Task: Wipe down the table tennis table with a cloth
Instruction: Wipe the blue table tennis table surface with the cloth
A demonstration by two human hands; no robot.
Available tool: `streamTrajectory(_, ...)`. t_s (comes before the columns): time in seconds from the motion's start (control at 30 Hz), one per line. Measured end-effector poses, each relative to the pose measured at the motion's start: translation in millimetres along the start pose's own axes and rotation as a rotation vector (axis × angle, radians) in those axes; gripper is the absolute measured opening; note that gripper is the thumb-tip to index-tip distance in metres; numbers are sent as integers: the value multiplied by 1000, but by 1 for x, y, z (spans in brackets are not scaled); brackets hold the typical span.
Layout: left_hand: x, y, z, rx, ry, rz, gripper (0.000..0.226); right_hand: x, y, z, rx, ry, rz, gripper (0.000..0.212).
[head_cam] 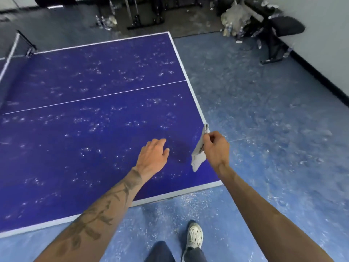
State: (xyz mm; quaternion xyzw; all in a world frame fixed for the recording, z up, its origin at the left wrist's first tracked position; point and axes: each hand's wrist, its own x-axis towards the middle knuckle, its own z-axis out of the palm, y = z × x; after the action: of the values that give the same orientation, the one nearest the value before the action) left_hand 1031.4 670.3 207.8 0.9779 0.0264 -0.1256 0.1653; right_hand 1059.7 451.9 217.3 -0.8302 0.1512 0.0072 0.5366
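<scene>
The blue table tennis table point(98, 103) fills the left and middle of the head view, speckled with many small white spots. My right hand point(216, 148) pinches a folded white cloth point(199, 154) that hangs above the table's near right corner, clear of the surface. My left hand point(153, 156) hovers over the table just left of the cloth, fingers relaxed and holding nothing. A darker patch point(179, 148) lies on the surface between my hands.
The net point(11, 53) and its post stand at the far left. A black bench point(279, 29) and a pile of bottles and bags point(234, 17) sit by the far right wall. Blue floor surrounds the table; my feet point(194, 235) stand at its near edge.
</scene>
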Motion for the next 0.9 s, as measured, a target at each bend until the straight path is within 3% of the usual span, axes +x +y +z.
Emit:
streamTrajectory(0.33, 106, -9, 3, -52, -43, -54, 51, 124, -20, 46, -7, -16, 117, 26)
streamTrajectory(0.63, 218, -36, 12, -123, -75, -63, 51, 245, -28, 117, 213, -57, 321, 16)
streamTrajectory(0.9, 293, -57, 39, -91, -129, -126, 51, 355, -20, 188, 265, -147, 386, 15)
